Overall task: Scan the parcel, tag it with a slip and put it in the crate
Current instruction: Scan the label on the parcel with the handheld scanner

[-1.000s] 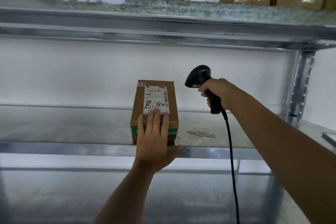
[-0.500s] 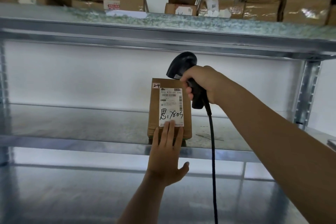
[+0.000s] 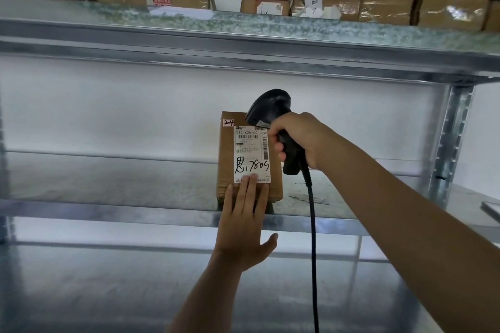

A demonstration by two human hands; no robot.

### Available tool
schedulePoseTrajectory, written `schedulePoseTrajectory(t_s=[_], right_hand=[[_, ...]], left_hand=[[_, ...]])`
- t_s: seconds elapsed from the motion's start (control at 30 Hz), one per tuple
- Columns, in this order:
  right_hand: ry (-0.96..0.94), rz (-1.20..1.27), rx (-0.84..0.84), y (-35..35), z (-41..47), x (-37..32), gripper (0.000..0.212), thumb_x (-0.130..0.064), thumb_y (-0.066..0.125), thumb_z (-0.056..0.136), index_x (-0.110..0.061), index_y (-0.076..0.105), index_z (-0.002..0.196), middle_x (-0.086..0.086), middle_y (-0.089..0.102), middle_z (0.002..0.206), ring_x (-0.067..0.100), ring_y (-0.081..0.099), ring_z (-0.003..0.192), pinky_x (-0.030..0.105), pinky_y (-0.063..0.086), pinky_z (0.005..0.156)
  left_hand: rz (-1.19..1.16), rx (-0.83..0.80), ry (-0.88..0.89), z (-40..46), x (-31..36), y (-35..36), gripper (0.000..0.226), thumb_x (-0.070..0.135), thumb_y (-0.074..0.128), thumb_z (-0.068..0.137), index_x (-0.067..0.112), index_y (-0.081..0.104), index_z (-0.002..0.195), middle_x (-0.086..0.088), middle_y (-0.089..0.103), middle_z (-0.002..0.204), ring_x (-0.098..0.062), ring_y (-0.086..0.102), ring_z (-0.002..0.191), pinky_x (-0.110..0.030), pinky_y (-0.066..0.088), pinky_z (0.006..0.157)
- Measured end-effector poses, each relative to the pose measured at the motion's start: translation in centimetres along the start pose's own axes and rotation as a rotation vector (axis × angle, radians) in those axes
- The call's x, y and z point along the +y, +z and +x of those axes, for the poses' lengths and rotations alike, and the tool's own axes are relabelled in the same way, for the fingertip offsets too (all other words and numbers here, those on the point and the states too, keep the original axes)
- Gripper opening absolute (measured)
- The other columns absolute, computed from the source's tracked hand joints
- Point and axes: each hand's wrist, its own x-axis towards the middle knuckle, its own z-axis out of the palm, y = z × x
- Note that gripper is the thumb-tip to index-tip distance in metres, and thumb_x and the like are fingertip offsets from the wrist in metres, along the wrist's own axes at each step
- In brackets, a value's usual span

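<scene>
A steel shelf carries the parcel, which stands upright near its front edge with the printed label facing the person. The scan step looks to be in hand; next, by my judgement, comes a slip to tag it, yet no slip or crate is in view. The right hand is clenched round the handle of a black corded scanner, its head just beside the label's top edge. The left hand lies flat and open, fingers pressing the parcel's lower front, grasping nothing.
</scene>
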Motion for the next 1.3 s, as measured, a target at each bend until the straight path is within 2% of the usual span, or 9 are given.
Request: schedulePoseTrajectory(t_s=[0.17,0.4,0.63,0.9,1.17,1.3], right_hand=[[-0.009,-0.018,-0.018,-0.05,0.12,-0.31,0.011,0.001,0.050,0.078,-0.004,0.050,0.068,0.009,0.046,0.053,0.017,0.043,0.040,0.020,0.041,0.036],[-0.017,-0.027,-0.010,0.01,0.61,-0.25,0.014,0.000,0.051,0.078,-0.002,0.050,0.064,0.009,0.046,0.050,0.018,0.043,0.040,0.022,0.040,0.038],[-0.010,-0.008,-0.008,-0.21,0.73,-0.09,0.010,0.001,0.050,0.078,-0.002,0.051,0.069,0.010,0.048,0.055,0.018,0.043,0.045,0.025,0.041,0.040],[0.008,0.013,-0.037,-0.30,0.60,-0.11,0.014,0.002,0.048,0.078,-0.002,0.049,0.065,0.010,0.047,0.054,0.018,0.043,0.044,0.020,0.039,0.036],[0.048,0.088,-0.085,-0.36,0.34,-0.40,0.013,0.003,0.046,0.079,-0.004,0.049,0.068,0.010,0.045,0.055,0.015,0.042,0.040,0.019,0.039,0.035],[0.056,0.090,-0.093,-0.64,0.21,-0.83,0.014,0.001,0.047,0.080,-0.004,0.049,0.067,0.009,0.045,0.055,0.013,0.042,0.037,0.018,0.039,0.035]], left_hand=[[0.001,0.012,0.004,0.11,-0.08,0.18,0.096,0.067,0.051,0.074,0.014,0.025,0.149,-0.012,0.019,0.158,-0.031,0.012,0.146,-0.050,0.007,0.118],[-0.003,0.044,0.019,0.12,-0.24,0.25,0.095,0.068,0.054,0.072,0.013,0.032,0.147,-0.011,0.029,0.155,-0.032,0.023,0.143,-0.052,0.015,0.115],[0.007,0.026,0.006,0.12,-0.14,0.17,0.094,0.070,0.051,0.074,0.015,0.031,0.147,-0.010,0.027,0.156,-0.031,0.020,0.144,-0.050,0.005,0.115],[0.010,0.037,0.008,0.15,0.07,0.16,0.093,0.069,0.051,0.074,0.013,0.033,0.147,-0.012,0.029,0.155,-0.032,0.020,0.144,-0.050,0.013,0.115],[0.024,0.020,0.010,0.04,0.08,-0.14,0.094,0.068,0.046,0.075,0.013,0.026,0.149,-0.013,0.020,0.158,-0.031,0.012,0.146,-0.049,0.007,0.117],[0.032,0.017,0.011,0.07,0.16,-0.30,0.094,0.068,0.047,0.075,0.013,0.028,0.148,-0.014,0.023,0.156,-0.032,0.017,0.145,-0.050,0.010,0.116]])
